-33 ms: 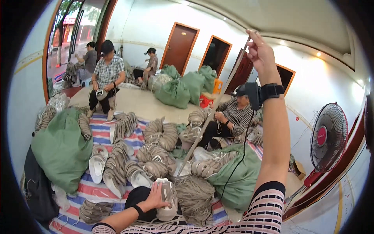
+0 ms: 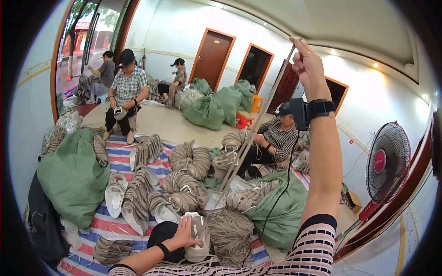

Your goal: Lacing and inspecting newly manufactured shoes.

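Partly, the left fingers (image 2: 185,228) hide the shoe (image 2: 199,231) they grip; right fingers (image 2: 301,47) pinch a lace (image 2: 275,84), lower end unclear.

Right fingers (image 2: 302,47) pinch a lace (image 2: 273,88) high while left fingers (image 2: 185,224) grip a shoe (image 2: 199,232).

And there's lettering on the pink badge (image 2: 380,161) at the hub of the standing fan (image 2: 394,161), pale and slanting, one short word across the middle! Over to the upper left, outside, a red sign (image 2: 83,25) carries light characters, far too blurred to make out. Now the closed brown door (image 2: 212,57): up high sits a little yellowish plate (image 2: 217,42), its marking too tiny to read. And there, on the right-hand wall (image 2: 368,96), a small round red sticker (image 2: 351,141), its print unreadable at this size.
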Action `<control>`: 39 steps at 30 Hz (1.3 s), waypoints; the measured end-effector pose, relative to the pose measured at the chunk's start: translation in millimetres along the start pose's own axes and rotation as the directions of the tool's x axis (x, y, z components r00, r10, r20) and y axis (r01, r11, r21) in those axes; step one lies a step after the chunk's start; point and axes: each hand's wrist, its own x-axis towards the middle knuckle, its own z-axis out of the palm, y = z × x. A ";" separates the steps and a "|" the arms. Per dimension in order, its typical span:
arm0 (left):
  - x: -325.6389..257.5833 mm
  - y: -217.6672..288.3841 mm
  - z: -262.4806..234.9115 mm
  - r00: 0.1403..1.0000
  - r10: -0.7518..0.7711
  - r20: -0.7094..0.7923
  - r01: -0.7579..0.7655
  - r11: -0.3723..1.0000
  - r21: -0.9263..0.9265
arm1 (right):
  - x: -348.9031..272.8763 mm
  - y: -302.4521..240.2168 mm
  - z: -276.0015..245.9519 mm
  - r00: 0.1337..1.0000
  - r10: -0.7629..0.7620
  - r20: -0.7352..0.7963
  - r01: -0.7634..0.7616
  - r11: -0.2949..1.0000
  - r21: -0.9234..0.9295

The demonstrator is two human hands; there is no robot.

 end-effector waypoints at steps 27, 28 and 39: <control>5.9 17.5 -20.6 0.999 0.046 -0.014 -0.046 0.999 0.003 | -16.1 -69.5 50.4 0.900 -0.429 -0.074 0.434 0.898 0.067; 5.7 20.4 -24.2 0.999 0.047 -0.012 -0.047 0.999 -0.001 | -20.2 -67.2 48.5 0.905 -0.417 -0.085 0.423 0.904 0.067; 2.6 66.8 -52.3 0.898 0.278 -0.339 -0.374 0.890 -0.261 | -46.3 -50.5 -52.7 0.926 -0.323 -0.194 0.335 0.942 0.031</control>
